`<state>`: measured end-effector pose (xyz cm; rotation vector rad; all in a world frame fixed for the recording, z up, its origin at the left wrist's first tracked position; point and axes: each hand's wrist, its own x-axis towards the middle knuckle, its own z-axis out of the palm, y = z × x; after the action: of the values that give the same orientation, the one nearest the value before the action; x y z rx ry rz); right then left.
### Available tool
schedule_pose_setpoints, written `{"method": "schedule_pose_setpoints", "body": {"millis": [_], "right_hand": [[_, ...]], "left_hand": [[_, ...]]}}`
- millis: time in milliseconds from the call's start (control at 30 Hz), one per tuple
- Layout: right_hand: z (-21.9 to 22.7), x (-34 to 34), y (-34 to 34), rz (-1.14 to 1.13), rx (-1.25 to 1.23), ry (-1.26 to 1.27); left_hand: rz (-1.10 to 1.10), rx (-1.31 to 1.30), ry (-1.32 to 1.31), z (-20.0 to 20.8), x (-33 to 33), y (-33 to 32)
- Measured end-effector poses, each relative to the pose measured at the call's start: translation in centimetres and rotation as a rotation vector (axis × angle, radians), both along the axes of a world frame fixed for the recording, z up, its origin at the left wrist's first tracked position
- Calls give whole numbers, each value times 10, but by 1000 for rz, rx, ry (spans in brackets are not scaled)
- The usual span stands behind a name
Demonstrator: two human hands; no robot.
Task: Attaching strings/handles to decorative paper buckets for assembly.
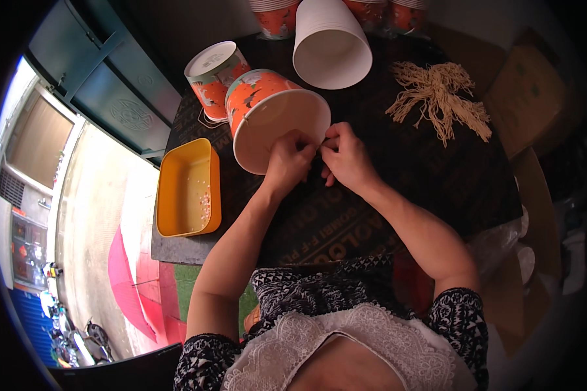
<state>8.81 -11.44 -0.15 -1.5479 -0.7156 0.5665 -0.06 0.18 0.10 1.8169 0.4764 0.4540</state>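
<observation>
Yellow plastic makes the tray (188, 182) at the left edge of the table (398, 202), small pale bits gathered in its lower right part. Right of it and farther off, an upturned orange bucket (212, 91) rests with thin pale cords near its foot. Next comes the tilted orange bucket (257, 133), which lies directly ahead of the person, left of where the two hands meet; its long axis slants from the open white mouth, facing the person, up and leftward to the far base. Everything now seems to hinge on the right side of that mouth. The left hand (292, 158) sits in front of the opening, fingertips just inside the right rim; the right hand (347, 156) comes at the same stretch of rim from outside, so both are about equally near. Each grip is narrow, thumb drawn toward the fingers, but the fingertips hide the spot, and I cannot tell whether they close on rim, cord or nothing. Beyond the hands a plain white bucket (332, 55) lies mouth toward the person; far right, well apart, spreads a bundle of beige cords (440, 98).
</observation>
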Motion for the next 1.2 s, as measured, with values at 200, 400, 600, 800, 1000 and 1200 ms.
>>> {"method": "schedule_pose_setpoints", "body": {"millis": [200, 400, 600, 800, 1000, 1200], "right_hand": [[-6, 3, 4, 40, -10, 25], [-9, 2, 1, -16, -20, -226], [-11, 2, 1, -19, 67, -521], [-15, 3, 4, -11, 78, -557], [-15, 4, 6, -55, 2, -602], [-19, 5, 8, -91, 5, -630]], "left_hand": [[-6, -29, 9, 3, -2, 0], [9, -55, 2, 6, -2, 1], [1, -72, -5, 3, -3, 3], [-5, -96, -1, 2, -5, 3], [6, -167, -47, 6, -6, -1], [55, -52, -63, 8, -8, -4]]}}
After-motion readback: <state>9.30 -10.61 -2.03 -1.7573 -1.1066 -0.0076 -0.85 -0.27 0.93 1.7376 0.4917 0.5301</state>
